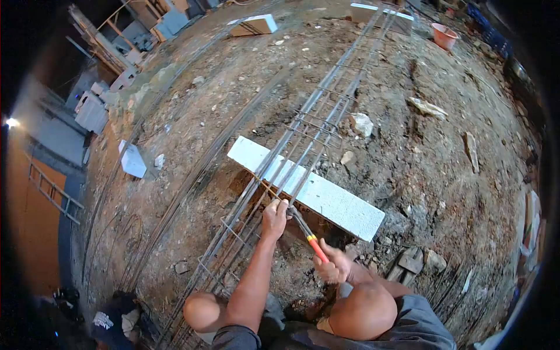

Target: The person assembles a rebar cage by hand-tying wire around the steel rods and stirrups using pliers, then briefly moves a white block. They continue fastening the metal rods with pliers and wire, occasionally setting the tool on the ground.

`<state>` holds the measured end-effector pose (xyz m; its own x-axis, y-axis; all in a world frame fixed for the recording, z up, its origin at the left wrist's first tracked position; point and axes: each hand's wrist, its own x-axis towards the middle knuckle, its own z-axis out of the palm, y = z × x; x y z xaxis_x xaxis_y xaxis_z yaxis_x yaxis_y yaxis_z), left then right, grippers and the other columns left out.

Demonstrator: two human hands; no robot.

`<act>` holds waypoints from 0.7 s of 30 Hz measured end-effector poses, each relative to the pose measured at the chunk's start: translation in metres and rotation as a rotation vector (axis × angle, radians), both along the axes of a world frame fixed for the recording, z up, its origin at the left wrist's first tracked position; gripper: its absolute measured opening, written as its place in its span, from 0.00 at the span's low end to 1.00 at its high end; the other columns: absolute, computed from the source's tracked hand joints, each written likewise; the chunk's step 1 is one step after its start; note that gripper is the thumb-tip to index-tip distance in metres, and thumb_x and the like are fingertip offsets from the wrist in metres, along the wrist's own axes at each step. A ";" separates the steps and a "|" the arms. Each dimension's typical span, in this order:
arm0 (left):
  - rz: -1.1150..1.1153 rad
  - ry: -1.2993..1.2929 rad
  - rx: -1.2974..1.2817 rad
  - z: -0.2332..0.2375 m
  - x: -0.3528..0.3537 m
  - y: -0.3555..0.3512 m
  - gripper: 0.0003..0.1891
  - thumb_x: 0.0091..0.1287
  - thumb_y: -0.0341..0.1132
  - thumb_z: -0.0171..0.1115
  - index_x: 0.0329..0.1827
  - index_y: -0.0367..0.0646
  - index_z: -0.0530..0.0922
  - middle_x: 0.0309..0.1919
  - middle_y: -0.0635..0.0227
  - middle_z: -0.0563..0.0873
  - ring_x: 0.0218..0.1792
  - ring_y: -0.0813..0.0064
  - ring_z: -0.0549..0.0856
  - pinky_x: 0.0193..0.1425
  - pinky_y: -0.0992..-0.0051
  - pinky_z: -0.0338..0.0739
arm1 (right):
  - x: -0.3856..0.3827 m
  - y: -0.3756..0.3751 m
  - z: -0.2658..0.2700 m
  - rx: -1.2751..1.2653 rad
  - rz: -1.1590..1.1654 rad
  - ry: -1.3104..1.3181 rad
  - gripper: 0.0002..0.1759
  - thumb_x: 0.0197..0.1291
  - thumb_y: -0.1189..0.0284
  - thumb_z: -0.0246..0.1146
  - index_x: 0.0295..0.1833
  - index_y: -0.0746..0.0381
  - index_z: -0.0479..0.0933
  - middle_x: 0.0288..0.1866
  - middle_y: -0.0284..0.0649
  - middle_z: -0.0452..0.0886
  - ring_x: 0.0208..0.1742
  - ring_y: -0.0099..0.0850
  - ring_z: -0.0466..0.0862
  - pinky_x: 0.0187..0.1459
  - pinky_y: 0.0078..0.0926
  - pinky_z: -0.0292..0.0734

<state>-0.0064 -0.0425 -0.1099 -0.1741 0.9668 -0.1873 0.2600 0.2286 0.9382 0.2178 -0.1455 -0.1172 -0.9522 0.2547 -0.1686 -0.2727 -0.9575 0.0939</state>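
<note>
A long rebar cage point(315, 131) runs diagonally over the ground and rests across a white block point(338, 207). At the near edge of the block, my left hand point(274, 220) is closed on a thin rusty stirrup point(267, 187) of the cage. My right hand point(333, 265) grips the red and yellow handles of a pair of pincers point(307, 230). The jaws of the pincers meet the bars beside my left fingertips; what is between them is too small to tell. My bent knees flank the near part of the cage.
Loose rods point(201, 169) lie to the left of the cage. More white blocks point(133, 160) and an orange bucket point(445, 36) stand on rough, stony ground. A ladder point(53, 189) leans at the left. Another person point(116, 321) is low at the bottom left.
</note>
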 end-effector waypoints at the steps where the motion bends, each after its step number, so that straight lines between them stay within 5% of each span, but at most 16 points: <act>1: 0.016 -0.070 0.002 0.005 0.002 -0.001 0.17 0.73 0.44 0.55 0.40 0.36 0.80 0.32 0.67 0.84 0.33 0.76 0.84 0.35 0.72 0.84 | -0.004 -0.004 -0.001 0.035 -0.018 0.197 0.38 0.66 0.32 0.42 0.33 0.59 0.72 0.12 0.28 0.66 0.09 0.18 0.62 0.11 0.18 0.56; 5: -0.020 -0.178 -0.093 0.006 -0.006 -0.005 0.15 0.74 0.43 0.56 0.45 0.38 0.81 0.38 0.69 0.84 0.39 0.79 0.84 0.42 0.75 0.84 | 0.001 -0.012 -0.023 0.030 0.035 0.070 0.34 0.68 0.37 0.49 0.31 0.60 0.71 0.12 0.30 0.69 0.08 0.17 0.62 0.12 0.20 0.62; 7: -0.031 -0.181 -0.046 0.005 -0.007 -0.005 0.14 0.74 0.42 0.57 0.46 0.39 0.80 0.38 0.70 0.84 0.39 0.80 0.83 0.42 0.75 0.83 | 0.008 0.001 -0.004 0.220 0.023 -0.238 0.22 0.68 0.53 0.55 0.33 0.62 0.73 0.12 0.31 0.71 0.08 0.18 0.62 0.14 0.22 0.65; 8: -0.064 -0.166 -0.014 0.004 -0.007 -0.009 0.12 0.74 0.40 0.58 0.48 0.39 0.80 0.39 0.70 0.84 0.39 0.81 0.83 0.42 0.75 0.82 | 0.012 -0.004 -0.075 0.265 0.100 -0.193 0.14 0.60 0.64 0.57 0.39 0.65 0.73 0.12 0.32 0.70 0.09 0.20 0.64 0.18 0.27 0.73; 11: -0.041 -0.126 -0.060 0.013 -0.004 -0.010 0.12 0.73 0.38 0.59 0.50 0.40 0.80 0.39 0.71 0.84 0.38 0.82 0.81 0.42 0.75 0.80 | 0.002 -0.002 -0.033 0.980 -0.104 -1.032 0.16 0.57 0.60 0.61 0.36 0.64 0.77 0.22 0.38 0.75 0.22 0.29 0.78 0.30 0.28 0.76; 12: -0.057 -0.097 -0.080 0.007 -0.008 -0.009 0.13 0.73 0.40 0.60 0.50 0.40 0.80 0.38 0.72 0.84 0.38 0.82 0.81 0.41 0.75 0.78 | 0.004 -0.003 -0.035 1.054 -0.196 -1.099 0.16 0.55 0.61 0.63 0.34 0.65 0.77 0.27 0.41 0.77 0.27 0.36 0.78 0.34 0.32 0.75; 15: -0.085 0.039 -0.126 0.020 -0.007 -0.013 0.16 0.72 0.45 0.61 0.48 0.40 0.80 0.37 0.68 0.85 0.36 0.77 0.83 0.42 0.72 0.78 | 0.008 -0.003 -0.031 1.226 -0.001 -1.377 0.16 0.53 0.63 0.65 0.38 0.67 0.76 0.27 0.42 0.75 0.28 0.41 0.77 0.38 0.37 0.76; 16: -0.067 0.037 -0.122 0.025 -0.010 -0.015 0.16 0.72 0.45 0.61 0.48 0.40 0.80 0.37 0.68 0.85 0.36 0.77 0.83 0.42 0.72 0.78 | 0.007 -0.004 -0.023 1.127 -0.039 -1.400 0.19 0.53 0.62 0.65 0.40 0.68 0.77 0.33 0.46 0.79 0.33 0.44 0.80 0.41 0.39 0.76; 17: -0.156 0.276 -0.141 0.032 -0.016 -0.019 0.18 0.72 0.48 0.60 0.48 0.41 0.80 0.37 0.66 0.86 0.37 0.73 0.84 0.43 0.67 0.78 | 0.009 -0.001 -0.022 1.139 -0.034 -1.394 0.19 0.53 0.62 0.65 0.40 0.68 0.77 0.33 0.46 0.79 0.33 0.44 0.80 0.41 0.39 0.76; 20: -0.425 0.657 -0.266 0.082 -0.035 -0.020 0.20 0.71 0.52 0.60 0.49 0.43 0.81 0.40 0.61 0.87 0.39 0.66 0.86 0.46 0.61 0.79 | 0.018 -0.004 -0.032 1.339 -0.417 -1.494 0.27 0.54 0.52 0.68 0.47 0.67 0.80 0.43 0.46 0.83 0.40 0.43 0.82 0.44 0.39 0.76; 21: -0.614 0.799 -0.376 0.110 -0.040 -0.017 0.21 0.70 0.53 0.59 0.50 0.43 0.81 0.42 0.58 0.87 0.41 0.62 0.86 0.48 0.59 0.79 | 0.014 -0.009 -0.035 1.438 -0.512 -1.759 0.34 0.54 0.45 0.69 0.52 0.66 0.79 0.39 0.46 0.82 0.36 0.42 0.79 0.42 0.39 0.75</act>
